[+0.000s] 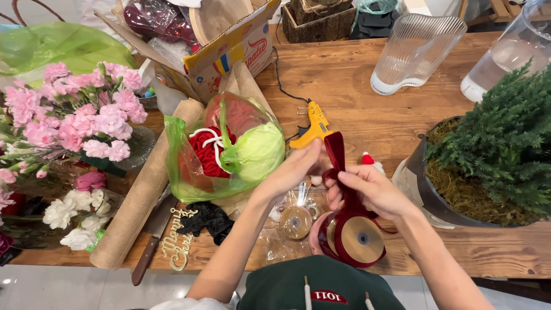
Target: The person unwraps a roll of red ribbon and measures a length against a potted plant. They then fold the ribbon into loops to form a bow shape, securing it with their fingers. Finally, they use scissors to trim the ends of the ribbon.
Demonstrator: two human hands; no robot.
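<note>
My left hand (295,167) pinches the free end of a dark red velvet ribbon (335,150) and holds it up over the wooden table (344,80). My right hand (370,189) grips the same ribbon lower down, where it folds into a loop. The ribbon runs down to its spool (351,236), which stands on edge at the table's near side. A smaller roll of clear tape (296,221) lies on crinkled cellophane just left of the spool.
A yellow glue gun (314,126) lies behind my hands, its cord trailing back. A green plastic bag (229,150) with red cord sits left. Pink flowers (74,115), a kraft paper roll (143,195), a knife (150,244), a potted conifer (493,155), a ribbed glass vase (413,51).
</note>
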